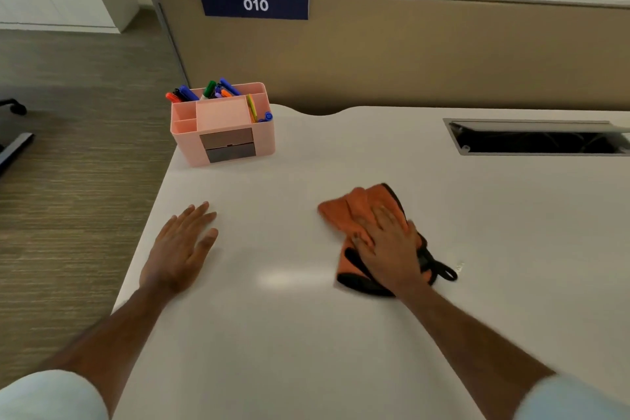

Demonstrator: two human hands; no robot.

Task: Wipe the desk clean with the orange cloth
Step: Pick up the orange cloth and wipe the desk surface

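Note:
An orange cloth (pixel 344 215) with black trim and a black loop lies crumpled on the white desk (pixel 306 334), right of the middle. My right hand (pixel 388 245) presses flat on top of it, fingers spread and pointing away from me. My left hand (pixel 182 245) rests palm down on the bare desk near its left edge, fingers apart, holding nothing. The cloth's middle is hidden under my right hand.
A pink desk organiser (pixel 223 126) with coloured markers stands at the desk's far left corner. A cable slot (pixel 535 138) with a raised lid opens at the far right. A tan partition (pixel 409 54) marked 010 closes off the back. Carpet floor lies left.

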